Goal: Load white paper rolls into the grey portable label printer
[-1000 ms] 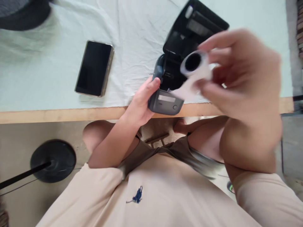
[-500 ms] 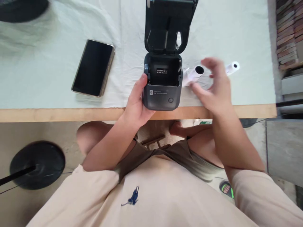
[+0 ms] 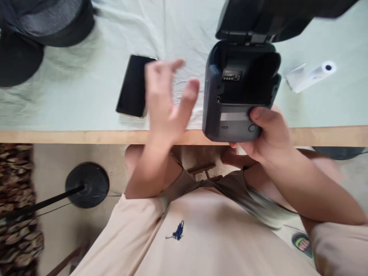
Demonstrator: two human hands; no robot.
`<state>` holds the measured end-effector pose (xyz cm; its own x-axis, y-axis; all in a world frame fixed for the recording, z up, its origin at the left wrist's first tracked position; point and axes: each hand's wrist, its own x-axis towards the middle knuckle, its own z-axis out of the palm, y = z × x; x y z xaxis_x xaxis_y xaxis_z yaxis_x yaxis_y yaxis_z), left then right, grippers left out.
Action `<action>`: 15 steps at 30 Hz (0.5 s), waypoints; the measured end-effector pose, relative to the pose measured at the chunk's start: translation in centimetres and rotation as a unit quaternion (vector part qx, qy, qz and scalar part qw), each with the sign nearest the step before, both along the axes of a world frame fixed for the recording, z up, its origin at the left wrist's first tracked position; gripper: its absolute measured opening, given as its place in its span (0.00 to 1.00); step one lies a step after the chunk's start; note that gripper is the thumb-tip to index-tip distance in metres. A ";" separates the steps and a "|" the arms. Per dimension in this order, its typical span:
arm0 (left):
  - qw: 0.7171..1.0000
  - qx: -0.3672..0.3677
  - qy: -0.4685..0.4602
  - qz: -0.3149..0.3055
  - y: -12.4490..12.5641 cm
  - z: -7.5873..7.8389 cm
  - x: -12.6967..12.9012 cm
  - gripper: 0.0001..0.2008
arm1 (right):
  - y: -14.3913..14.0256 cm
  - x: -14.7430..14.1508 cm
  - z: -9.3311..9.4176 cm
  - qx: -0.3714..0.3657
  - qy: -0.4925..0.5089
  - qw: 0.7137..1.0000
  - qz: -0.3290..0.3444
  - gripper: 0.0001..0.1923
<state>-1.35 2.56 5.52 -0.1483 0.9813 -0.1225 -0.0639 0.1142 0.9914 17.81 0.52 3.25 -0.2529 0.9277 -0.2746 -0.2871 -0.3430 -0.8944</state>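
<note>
My right hand grips a dark grey portable label printer from its lower right side, with the thumb over the front panel by the round button. The printer is held up at the table's front edge, its lid hinged open and its paper bay bare except for a small printed label. My left hand is free, fingers apart and blurred, between the printer and a black-screened phone, partly in front of the phone. Right of the printer a white paper roll lies with a loose end.
A pale green cloth covers the table, which has a wooden front edge. Black round-sided objects stand at the back left. Below, a black round stand base with a pole rests on the floor.
The printer has passed from my left hand to my right, moved rightward and been raised and tilted. My left hand has let go and moved left. Of two rolls seen before, one shows now.
</note>
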 end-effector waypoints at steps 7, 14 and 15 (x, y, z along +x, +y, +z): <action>0.919 -0.101 0.368 0.095 3.2 -1.3 -6.9 0.40 | 0.2 1.0 0.1 -0.002 0.032 0.999 0.021 0.17; 0.917 -0.087 0.375 0.109 4.0 -2.5 -7.1 0.34 | 0.1 1.1 0.1 -0.012 0.062 0.998 0.019 0.20; 0.921 -0.082 0.362 0.119 4.2 -2.6 -7.2 0.32 | 0.1 1.1 0.0 -0.009 0.063 0.998 0.019 0.20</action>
<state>-8.59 6.77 2.96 -0.4574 0.8878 -0.0502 0.5644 0.3335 0.7551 18.91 0.58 3.30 -0.3207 0.9124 -0.2545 -0.3828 -0.3706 -0.8462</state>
